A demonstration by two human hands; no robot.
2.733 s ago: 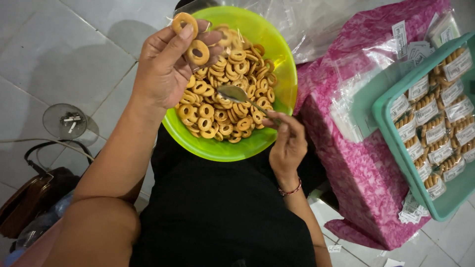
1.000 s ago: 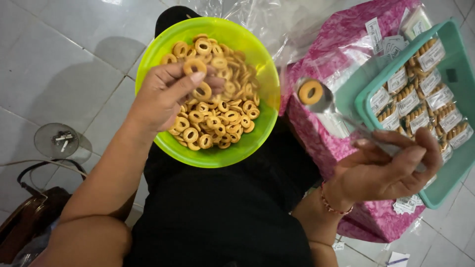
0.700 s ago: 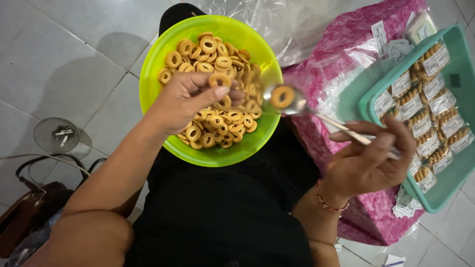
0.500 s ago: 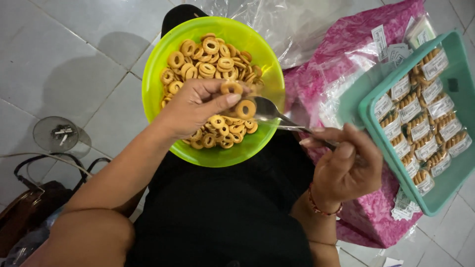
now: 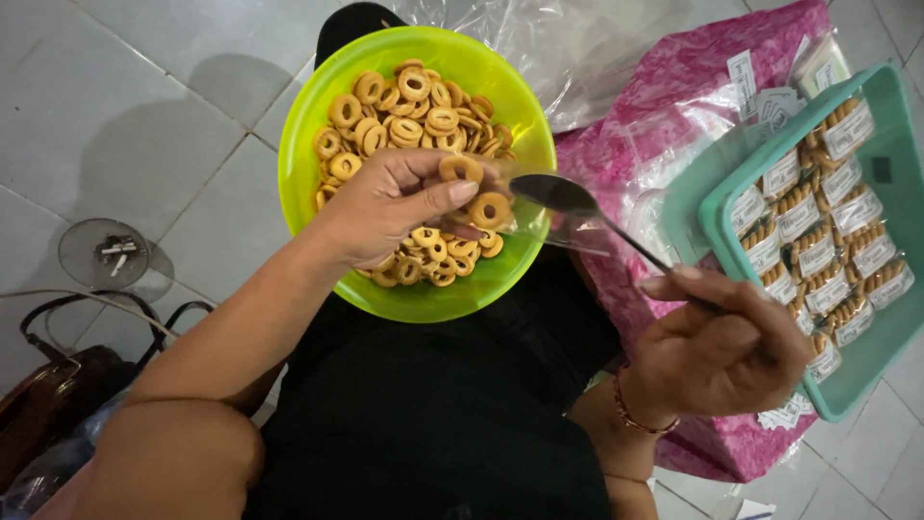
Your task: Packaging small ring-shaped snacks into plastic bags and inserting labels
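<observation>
A bright green bowl [image 5: 500, 72] full of small ring-shaped cookies [image 5: 414, 106] rests on my lap. My left hand [image 5: 390, 207] is over the bowl, pinching ring cookies [image 5: 476, 193] and the edge of a thin clear plastic bag [image 5: 539, 221] between thumb and fingers. My right hand [image 5: 722, 342] grips the handle of a metal spoon [image 5: 568, 197]. The empty spoon bowl points at the cookies held in my left hand, at the bowl's right rim.
A teal tray [image 5: 866, 356] at the right holds several small packed bags of cookies with paper labels. Under it lies pink patterned plastic [image 5: 674, 87]. Clear plastic sheeting [image 5: 577, 39] lies behind the bowl. A glass ashtray [image 5: 104, 252] and a brown handbag [image 5: 43, 404] sit on the tiled floor at left.
My right hand brought the spoon with one cookie from the tray side back to the bowl. The spoon is now empty, and my left hand holds cookies at the bag.
</observation>
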